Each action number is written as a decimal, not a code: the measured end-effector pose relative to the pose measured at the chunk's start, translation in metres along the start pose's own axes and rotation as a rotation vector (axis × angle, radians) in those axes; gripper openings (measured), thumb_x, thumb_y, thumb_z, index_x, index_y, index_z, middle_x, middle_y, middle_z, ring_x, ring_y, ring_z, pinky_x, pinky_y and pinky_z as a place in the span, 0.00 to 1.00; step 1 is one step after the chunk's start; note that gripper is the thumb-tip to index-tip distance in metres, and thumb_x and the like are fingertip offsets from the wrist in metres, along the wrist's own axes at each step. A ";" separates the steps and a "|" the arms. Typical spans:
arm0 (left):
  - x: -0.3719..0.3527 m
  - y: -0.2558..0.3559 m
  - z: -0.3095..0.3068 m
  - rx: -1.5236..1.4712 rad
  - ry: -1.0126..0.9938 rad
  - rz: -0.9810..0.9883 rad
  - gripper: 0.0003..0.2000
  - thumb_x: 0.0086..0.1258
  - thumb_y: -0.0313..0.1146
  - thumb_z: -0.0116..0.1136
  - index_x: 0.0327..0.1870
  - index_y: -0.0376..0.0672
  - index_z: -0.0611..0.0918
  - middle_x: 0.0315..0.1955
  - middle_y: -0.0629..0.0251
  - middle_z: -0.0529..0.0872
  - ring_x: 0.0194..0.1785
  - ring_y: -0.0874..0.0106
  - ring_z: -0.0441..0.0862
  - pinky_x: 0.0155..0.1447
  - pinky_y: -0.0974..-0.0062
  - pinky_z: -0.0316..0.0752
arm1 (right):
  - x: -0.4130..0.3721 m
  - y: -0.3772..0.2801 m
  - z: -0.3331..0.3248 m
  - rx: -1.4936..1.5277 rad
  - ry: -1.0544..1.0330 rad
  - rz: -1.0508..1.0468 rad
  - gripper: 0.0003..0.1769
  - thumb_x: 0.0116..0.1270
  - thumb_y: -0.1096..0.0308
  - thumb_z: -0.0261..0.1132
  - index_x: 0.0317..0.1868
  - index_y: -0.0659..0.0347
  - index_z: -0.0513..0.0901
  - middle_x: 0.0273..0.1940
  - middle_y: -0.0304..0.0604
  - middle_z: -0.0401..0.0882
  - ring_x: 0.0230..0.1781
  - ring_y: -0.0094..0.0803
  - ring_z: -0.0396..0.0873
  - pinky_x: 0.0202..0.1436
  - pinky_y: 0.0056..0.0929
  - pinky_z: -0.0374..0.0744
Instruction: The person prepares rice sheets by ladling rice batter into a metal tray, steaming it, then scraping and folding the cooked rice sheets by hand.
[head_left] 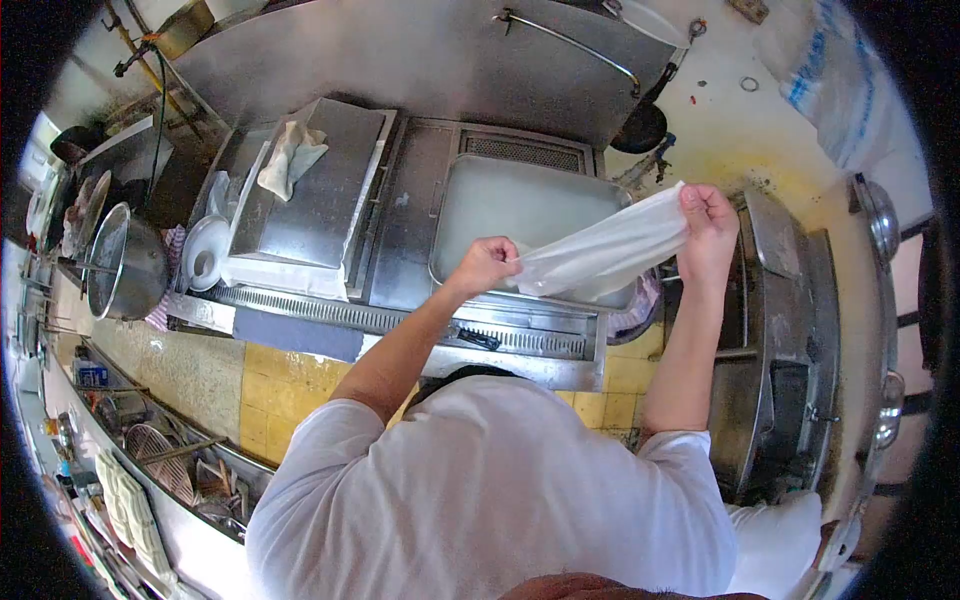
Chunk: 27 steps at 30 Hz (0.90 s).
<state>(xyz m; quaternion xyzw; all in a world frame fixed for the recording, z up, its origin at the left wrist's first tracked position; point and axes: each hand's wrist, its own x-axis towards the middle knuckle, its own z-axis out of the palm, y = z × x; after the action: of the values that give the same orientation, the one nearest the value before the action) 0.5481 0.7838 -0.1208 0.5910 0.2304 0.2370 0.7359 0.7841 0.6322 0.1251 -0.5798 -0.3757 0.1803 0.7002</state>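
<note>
A thin white sheet, soft and partly see-through, is stretched between my two hands. My left hand pinches its lower left end, fingers closed. At its upper right end my right hand grips it between thumb and fingers, held higher than the left. Beneath the sheet lies a large rectangular metal tray with a pale, cloudy surface, set in the steel counter. The sheet hides part of the tray's right side.
Left of the tray, a crumpled cloth lies on a flat metal lid. Farther left are a white bowl and a large metal pot. A metal cabinet stands at the right. Yellow tiles show below the counter.
</note>
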 end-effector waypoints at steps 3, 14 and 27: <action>0.007 -0.011 -0.025 0.047 0.082 0.043 0.11 0.61 0.19 0.72 0.29 0.45 0.80 0.28 0.80 0.81 0.30 0.87 0.74 0.35 0.85 0.71 | 0.000 0.003 -0.004 -0.035 0.003 -0.035 0.08 0.72 0.67 0.70 0.41 0.64 0.84 0.33 0.31 0.81 0.33 0.18 0.73 0.41 0.20 0.73; 0.017 0.013 -0.031 1.224 0.103 0.080 0.29 0.61 0.43 0.72 0.63 0.41 0.82 0.64 0.49 0.82 0.67 0.50 0.78 0.70 0.60 0.73 | -0.022 0.022 0.021 -0.338 -0.062 -0.020 0.08 0.75 0.67 0.67 0.40 0.63 0.84 0.32 0.30 0.81 0.32 0.17 0.73 0.39 0.21 0.73; 0.015 0.086 0.084 0.497 -0.130 0.337 0.14 0.80 0.40 0.56 0.40 0.37 0.85 0.30 0.50 0.86 0.34 0.63 0.84 0.43 0.67 0.78 | -0.042 0.041 0.035 -0.549 -0.147 -0.106 0.07 0.70 0.72 0.67 0.36 0.67 0.83 0.29 0.41 0.82 0.32 0.24 0.75 0.41 0.27 0.76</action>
<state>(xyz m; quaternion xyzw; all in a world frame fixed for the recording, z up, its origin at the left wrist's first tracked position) 0.6053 0.7461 -0.0209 0.7966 0.1323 0.2539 0.5324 0.7387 0.6378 0.0743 -0.7125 -0.4898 0.0767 0.4965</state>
